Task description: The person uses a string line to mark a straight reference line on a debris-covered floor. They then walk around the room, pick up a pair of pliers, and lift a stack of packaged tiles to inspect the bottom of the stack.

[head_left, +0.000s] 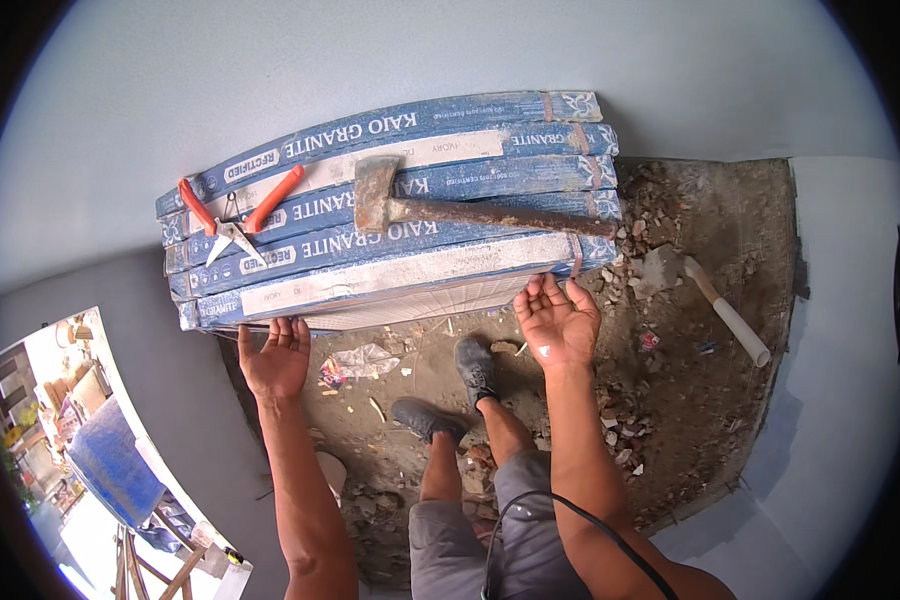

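Several blue cardboard tile boxes stand on edge in a stack against the wall. My left hand is palm up at the left end of the nearest box, its fingers stretched out to the lower edge. At the right end, my right hand is also palm up and open, fingers slightly bent, their tips at the box's edge. A rusty hammer with a wedge-shaped head and a long brown handle lies across the boxes. To its left rest snips with orange handles, blades and handles spread.
Broken rubble covers the dirt floor around my shoes. A white pipe lies at the right, with a clear plastic wrapper below the boxes. A doorway with a blue sheet is at the left. A black cable hangs before me.
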The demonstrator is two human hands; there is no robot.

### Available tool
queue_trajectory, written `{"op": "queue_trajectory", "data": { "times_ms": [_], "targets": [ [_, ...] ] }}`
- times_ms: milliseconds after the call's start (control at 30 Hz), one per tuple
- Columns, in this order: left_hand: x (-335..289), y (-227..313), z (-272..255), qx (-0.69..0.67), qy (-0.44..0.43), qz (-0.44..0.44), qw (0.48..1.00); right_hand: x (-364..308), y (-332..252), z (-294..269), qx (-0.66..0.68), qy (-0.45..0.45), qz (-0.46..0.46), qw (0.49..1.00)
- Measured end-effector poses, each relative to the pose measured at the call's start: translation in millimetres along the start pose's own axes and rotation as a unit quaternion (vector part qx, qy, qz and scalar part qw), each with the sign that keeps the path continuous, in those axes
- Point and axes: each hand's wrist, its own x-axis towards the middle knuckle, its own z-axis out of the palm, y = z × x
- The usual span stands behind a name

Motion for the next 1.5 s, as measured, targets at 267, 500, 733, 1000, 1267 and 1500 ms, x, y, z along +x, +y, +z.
{"op": "queue_trajectory", "data": {
  "times_ms": [267,500,733,1000,1267,1500],
  "targets": [
    [-4.4,-12.2,12.1,0.038,0.0,0.049,0.998,-5.2,16.2,8.5,0.007,-0.017,0.007,1.0],
    [-0.5,-14.0,3.3,0.055,-0.085,0.119,0.988,-7.4,26.3,14.9,0.016,-0.022,-0.033,0.999],
    [-22.6,-6.0,-11.8,0.164,-0.079,0.208,0.961,-18.3,36.9,-2.9,-0.156,-0.08,-0.147,0.973],
    [-55.8,11.6,5.2,0.341,-0.038,0.288,0.894,28.3,6.2,-46.3,-0.668,0.148,-0.522,0.509],
    [-66.9,17.9,18.3,0.43,-0.021,0.355,0.83,19.0,-2.4,-16.4,-0.79,0.143,-0.457,0.382],
    [-65.2,27.0,26.1,0.482,-0.021,0.39,0.784,35.6,11.4,-25.7,-0.709,0.221,-0.57,0.353]
  ]
}}
